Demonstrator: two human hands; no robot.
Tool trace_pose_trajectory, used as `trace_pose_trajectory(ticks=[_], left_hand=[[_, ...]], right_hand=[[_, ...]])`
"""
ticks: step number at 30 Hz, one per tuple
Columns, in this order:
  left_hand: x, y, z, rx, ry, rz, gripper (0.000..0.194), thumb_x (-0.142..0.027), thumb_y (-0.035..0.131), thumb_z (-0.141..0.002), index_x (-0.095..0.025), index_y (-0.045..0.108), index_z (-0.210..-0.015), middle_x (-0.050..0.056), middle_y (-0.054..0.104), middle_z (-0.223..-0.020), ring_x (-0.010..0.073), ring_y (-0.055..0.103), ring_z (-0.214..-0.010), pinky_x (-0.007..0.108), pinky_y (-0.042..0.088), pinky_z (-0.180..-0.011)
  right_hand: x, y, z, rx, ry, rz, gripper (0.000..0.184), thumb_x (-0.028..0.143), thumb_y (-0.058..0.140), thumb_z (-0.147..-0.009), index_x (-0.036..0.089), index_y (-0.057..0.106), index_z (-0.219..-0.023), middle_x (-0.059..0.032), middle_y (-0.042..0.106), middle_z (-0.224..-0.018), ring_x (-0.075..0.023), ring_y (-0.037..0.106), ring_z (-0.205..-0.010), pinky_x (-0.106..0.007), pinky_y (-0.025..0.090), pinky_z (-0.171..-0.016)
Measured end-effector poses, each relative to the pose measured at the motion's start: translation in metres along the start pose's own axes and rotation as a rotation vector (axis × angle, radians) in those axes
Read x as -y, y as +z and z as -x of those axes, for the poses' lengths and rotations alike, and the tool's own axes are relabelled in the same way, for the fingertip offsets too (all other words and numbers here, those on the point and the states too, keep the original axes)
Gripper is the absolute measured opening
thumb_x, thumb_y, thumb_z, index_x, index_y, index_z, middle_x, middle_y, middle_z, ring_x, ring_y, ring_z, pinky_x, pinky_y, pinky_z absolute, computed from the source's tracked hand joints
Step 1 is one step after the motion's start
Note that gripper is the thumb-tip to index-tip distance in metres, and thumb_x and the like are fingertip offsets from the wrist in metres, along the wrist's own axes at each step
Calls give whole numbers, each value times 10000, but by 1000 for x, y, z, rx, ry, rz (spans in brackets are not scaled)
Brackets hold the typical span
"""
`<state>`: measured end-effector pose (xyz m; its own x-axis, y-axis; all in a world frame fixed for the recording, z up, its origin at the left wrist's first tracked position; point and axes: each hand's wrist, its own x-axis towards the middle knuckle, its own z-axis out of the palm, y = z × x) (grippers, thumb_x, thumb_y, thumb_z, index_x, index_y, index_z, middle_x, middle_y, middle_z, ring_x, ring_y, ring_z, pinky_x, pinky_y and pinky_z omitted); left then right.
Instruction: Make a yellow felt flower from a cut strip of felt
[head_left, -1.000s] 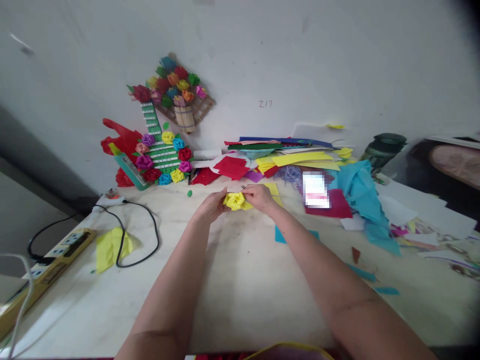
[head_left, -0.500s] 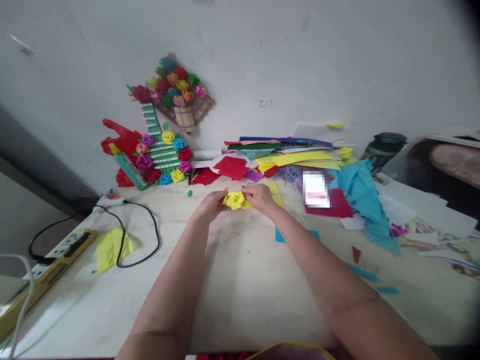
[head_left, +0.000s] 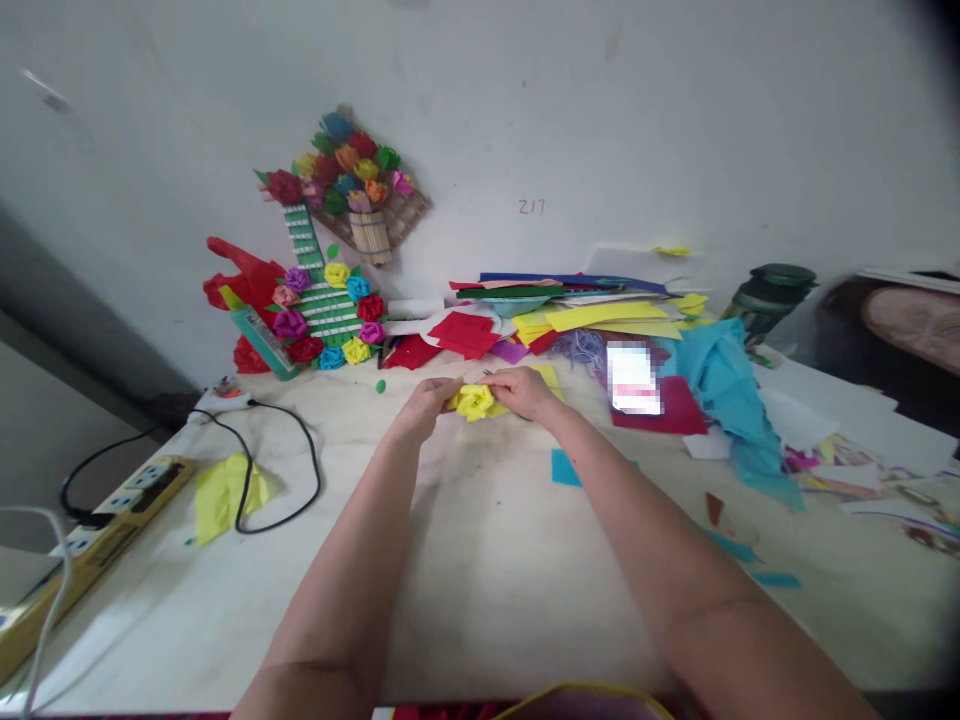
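Note:
Between my two hands, over the middle of the table (head_left: 480,580), is a yellow paper flower (head_left: 475,401) with layered, crinkled petals. My left hand (head_left: 433,402) pinches its left side, fingers closed on the petals' edge. On the other side my right hand (head_left: 519,391) is closed with fingertips at the flower's upper right edge. A thin dark tip shows by the right fingers, too small to name. Behind the right hand lies a yellow paper sheet (head_left: 548,379). A blue paper piece (head_left: 566,467) lies nearer, partly under my right forearm.
At the back left, a guitar-shaped craft (head_left: 330,312) with paper flowers stands beside a green glue bottle (head_left: 262,338). Stacked coloured paper (head_left: 607,318) lies along the wall. A phone (head_left: 634,380), blue crepe paper (head_left: 724,390) and a dark bottle (head_left: 766,300) are right; a power strip (head_left: 127,510) and black cable (head_left: 316,470) left.
The yellow flower has turned slightly and shifted a little to the right. My left fingers have moved along its edge, and both hands keep hold of it.

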<state>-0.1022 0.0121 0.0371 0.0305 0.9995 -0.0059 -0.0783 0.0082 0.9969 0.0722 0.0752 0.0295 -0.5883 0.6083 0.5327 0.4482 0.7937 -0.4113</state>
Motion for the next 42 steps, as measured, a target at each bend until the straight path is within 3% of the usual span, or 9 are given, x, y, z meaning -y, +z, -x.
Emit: trace_pose_trajectory(ticks=[9, 16, 27, 42], left_hand=[[-3, 0, 4, 46, 110, -169, 287, -402, 533, -691, -125, 609, -682, 3, 537, -584, 80, 441, -538, 211, 332, -551], [2, -4, 2, 63, 132, -242, 281, -389, 529, -692, -119, 601, -723, 5, 527, -592, 87, 441, -549, 225, 321, -558], [2, -1, 1, 39, 54, -117, 251, -369, 558, -672, -120, 593, -674, 3, 523, -585, 74, 423, -527, 213, 304, -532], [4, 0, 2, 44, -7, 32, 246, -343, 565, -659, -100, 577, -701, 40, 548, -669, 108, 503, -622, 237, 395, -618]], right_hand=[[-1, -6, -1, 108, 22, -187, 276, 160, 462, -728, 181, 642, -936, -40, 660, -891, -120, 593, -767, -210, 445, -672], [1, -10, -1, 190, 54, -186, 285, 171, 459, -740, 232, 630, -960, -13, 659, -903, -110, 591, -747, -204, 439, -651], [7, -9, -2, 5, -66, -15, 247, 162, 478, -722, 213, 671, -869, -19, 663, -816, -99, 572, -690, -179, 385, -577], [6, -1, 1, -39, -26, 51, 251, 182, 456, -721, 234, 675, -830, -6, 656, -792, -107, 561, -707, -183, 362, -578]])
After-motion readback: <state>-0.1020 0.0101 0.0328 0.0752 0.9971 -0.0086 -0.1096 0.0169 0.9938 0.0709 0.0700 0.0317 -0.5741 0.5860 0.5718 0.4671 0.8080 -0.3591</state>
